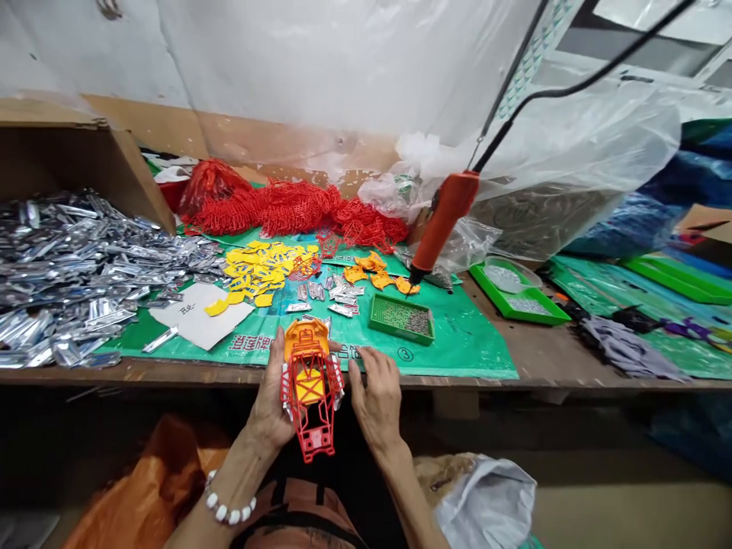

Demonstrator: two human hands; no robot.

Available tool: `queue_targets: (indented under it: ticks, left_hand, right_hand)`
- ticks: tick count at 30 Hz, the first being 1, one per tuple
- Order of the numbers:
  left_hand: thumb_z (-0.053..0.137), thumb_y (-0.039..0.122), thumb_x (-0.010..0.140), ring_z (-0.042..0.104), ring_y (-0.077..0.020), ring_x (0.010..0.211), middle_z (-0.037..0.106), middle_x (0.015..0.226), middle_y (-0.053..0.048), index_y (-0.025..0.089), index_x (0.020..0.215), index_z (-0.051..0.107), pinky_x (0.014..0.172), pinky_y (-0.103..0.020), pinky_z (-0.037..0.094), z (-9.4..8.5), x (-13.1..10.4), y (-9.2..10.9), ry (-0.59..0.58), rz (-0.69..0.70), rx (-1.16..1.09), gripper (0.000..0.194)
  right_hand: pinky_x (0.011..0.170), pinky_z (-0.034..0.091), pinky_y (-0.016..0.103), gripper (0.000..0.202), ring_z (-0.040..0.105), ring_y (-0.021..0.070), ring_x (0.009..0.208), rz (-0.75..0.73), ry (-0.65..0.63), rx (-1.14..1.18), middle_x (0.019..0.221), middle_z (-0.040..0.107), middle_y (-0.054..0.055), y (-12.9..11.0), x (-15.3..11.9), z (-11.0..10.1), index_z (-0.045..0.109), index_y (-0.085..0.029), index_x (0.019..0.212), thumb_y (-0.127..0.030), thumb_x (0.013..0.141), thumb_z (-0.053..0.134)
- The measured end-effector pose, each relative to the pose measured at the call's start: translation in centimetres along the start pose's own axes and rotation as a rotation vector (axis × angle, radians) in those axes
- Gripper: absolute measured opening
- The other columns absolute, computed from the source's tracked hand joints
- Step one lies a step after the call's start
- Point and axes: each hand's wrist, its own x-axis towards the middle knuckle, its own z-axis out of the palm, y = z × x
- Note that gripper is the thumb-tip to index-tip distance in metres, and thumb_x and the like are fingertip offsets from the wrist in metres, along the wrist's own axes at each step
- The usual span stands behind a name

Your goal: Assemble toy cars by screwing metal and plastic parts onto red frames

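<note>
Our left hand's grip [273,400] is closed on the left side of the red frame [313,438], held just off the surface's [534,351] near edge w/ an orange pc [307,341] at its far end & a yellow pc [309,386] mid-frame. Our right hand [377,389] is part-open just right of it; can't tell if it's touching. Farther: green tray [400,319] w/ screws, tilted driver [446,221] hanging nr it; red pile [297,206] far; yellow pile [257,267] & silver pile [85,259] left.

workshop | hanging electric screwdriver [446,221]; screw tray [402,319]; piled parts [74,259]
</note>
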Motion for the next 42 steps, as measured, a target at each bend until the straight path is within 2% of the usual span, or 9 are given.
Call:
queue_targets:
  ticks: [4, 8, 11, 17, 20, 25, 31, 36, 42]
  left_hand:
    - [0.047, 0.065, 0.085, 0.070, -0.0225, 0.060, 0.074, 0.075, -0.011, 0.013, 0.105, 0.069, 0.055, -0.034, 0.059, -0.3, -0.6, 0.5, 0.045, 0.007, -0.028, 0.060]
    - [0.044, 0.063, 0.087, 0.070, -0.0218, 0.059, 0.074, 0.074, -0.011, 0.010, 0.096, 0.069, 0.053, -0.034, 0.059, -0.8, -1.3, 1.1, 0.046, -0.044, -0.092, 0.060]
    - [0.047, 0.063, 0.086, 0.071, -0.0204, 0.064, 0.074, 0.080, -0.011, 0.011, 0.094, 0.069, 0.057, -0.031, 0.060, -1.4, -1.8, 1.4, 0.047, -0.022, -0.112, 0.057]
    - [0.049, 0.067, 0.083, 0.068, -0.0196, 0.056, 0.073, 0.077, -0.010, 0.011, 0.093, 0.069, 0.046, -0.031, 0.057, -2.0, -3.2, 2.0, 0.073, 0.027, -0.067, 0.060]
    - [0.050, 0.065, 0.083, 0.068, -0.0193, 0.056, 0.073, 0.076, -0.010, 0.010, 0.091, 0.069, 0.048, -0.032, 0.059, -2.3, -3.9, 2.3, 0.082, 0.046, -0.108, 0.059]
    - [0.049, 0.064, 0.085, 0.069, -0.0204, 0.058, 0.074, 0.078, -0.009, 0.012, 0.095, 0.068, 0.049, -0.033, 0.059, -3.1, -4.7, 2.7, -0.004, 0.069, -0.158, 0.056]
    - [0.048, 0.059, 0.087, 0.070, -0.0226, 0.062, 0.074, 0.082, -0.012, 0.014, 0.098, 0.067, 0.051, -0.034, 0.059, -3.8, -5.7, 3.2, -0.033, 0.098, -0.169, 0.050]
    - [0.044, 0.058, 0.089, 0.068, -0.0212, 0.056, 0.074, 0.080, -0.013, 0.010, 0.100, 0.068, 0.052, -0.036, 0.059, -4.7, -6.4, 3.6, -0.013, 0.099, -0.184, 0.054]
    - [0.034, 0.055, 0.094, 0.072, -0.0258, 0.066, 0.075, 0.089, -0.014, 0.010, 0.103, 0.067, 0.055, -0.041, 0.060, -6.1, -6.8, 4.0, 0.026, 0.125, -0.255, 0.056]
  right_hand:
    - [0.085, 0.042, 0.041, 0.026, 0.058, 0.0260, 0.099, -0.021, -0.059, -0.160, 0.106, 0.069, 0.014, 0.6, -0.7, 2.4, 0.067, -0.014, 0.105, -0.021, 0.095, 0.045]
    - [0.084, 0.037, 0.037, 0.026, 0.056, 0.0242, 0.100, -0.042, -0.085, -0.256, 0.109, 0.069, 0.010, 0.5, -1.0, 2.3, 0.067, -0.016, 0.108, -0.022, 0.096, 0.045]
    - [0.083, 0.035, 0.037, 0.027, 0.056, 0.0237, 0.100, -0.054, -0.096, -0.305, 0.109, 0.069, 0.010, 0.5, -1.0, 2.0, 0.067, -0.017, 0.108, -0.023, 0.096, 0.043]
    - [0.081, 0.035, 0.037, 0.028, 0.056, 0.0241, 0.098, -0.074, -0.098, -0.360, 0.109, 0.069, 0.009, 0.5, -1.1, 2.1, 0.067, -0.017, 0.108, -0.024, 0.097, 0.042]
    - [0.080, 0.035, 0.037, 0.030, 0.056, 0.0239, 0.097, -0.085, -0.095, -0.373, 0.110, 0.069, 0.009, 0.5, -1.2, 2.2, 0.068, -0.018, 0.108, -0.026, 0.097, 0.041]
    - [0.079, 0.033, 0.036, 0.031, 0.056, 0.0241, 0.096, -0.090, -0.090, -0.387, 0.110, 0.069, 0.008, 0.5, -1.2, 2.3, 0.068, -0.018, 0.108, -0.028, 0.098, 0.040]
    - [0.079, 0.033, 0.036, 0.033, 0.056, 0.0249, 0.096, -0.078, -0.102, -0.379, 0.112, 0.069, 0.009, 0.5, -1.2, 2.2, 0.068, -0.018, 0.111, -0.028, 0.098, 0.039]
    - [0.077, 0.033, 0.037, 0.034, 0.056, 0.0254, 0.095, -0.069, -0.101, -0.358, 0.111, 0.069, 0.011, 0.3, -1.3, 2.3, 0.067, -0.017, 0.112, -0.028, 0.098, 0.038]
    - [0.078, 0.038, 0.038, 0.040, 0.059, 0.0262, 0.093, -0.100, -0.054, -0.248, 0.107, 0.069, 0.013, 1.2, -1.3, 2.3, 0.068, -0.014, 0.108, -0.035, 0.099, 0.036]
